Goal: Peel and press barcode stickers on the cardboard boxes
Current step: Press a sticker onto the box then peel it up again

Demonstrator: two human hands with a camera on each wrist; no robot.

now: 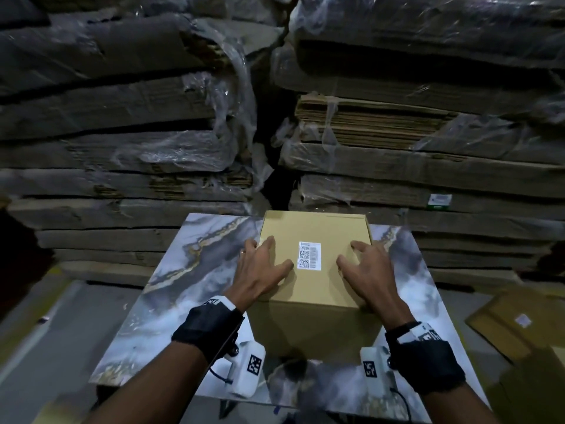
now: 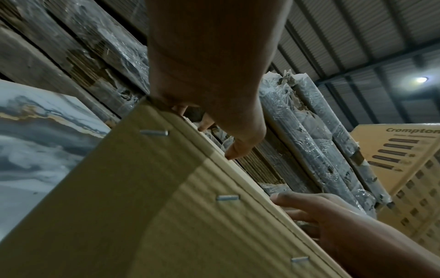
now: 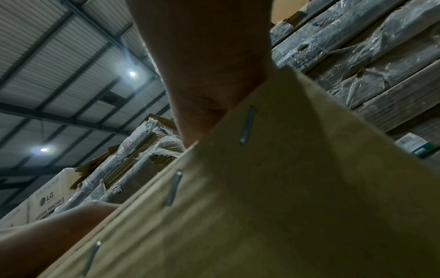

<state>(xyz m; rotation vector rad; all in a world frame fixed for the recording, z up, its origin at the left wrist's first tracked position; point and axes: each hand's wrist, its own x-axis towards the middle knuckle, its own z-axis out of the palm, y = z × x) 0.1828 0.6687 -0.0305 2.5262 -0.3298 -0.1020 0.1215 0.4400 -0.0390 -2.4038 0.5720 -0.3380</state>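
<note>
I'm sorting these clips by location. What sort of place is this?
Most likely a warehouse: shrink-wrapped bundles of flat cardboard stacked high behind the table, a corrugated metal roof overhead, and appliance cartons nearby.

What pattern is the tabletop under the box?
Grey-white marble swirls with gold veins on the tabletop; head view.

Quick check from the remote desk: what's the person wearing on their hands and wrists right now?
Both forearms are bare, with no sleeves. The left hand has a ring on one finger. Each wrist carries a black wrap with a white band, plus a white camera unit bearing a black-and-white square marker, with a thin dark cable. The right hand shows no ring.
</note>
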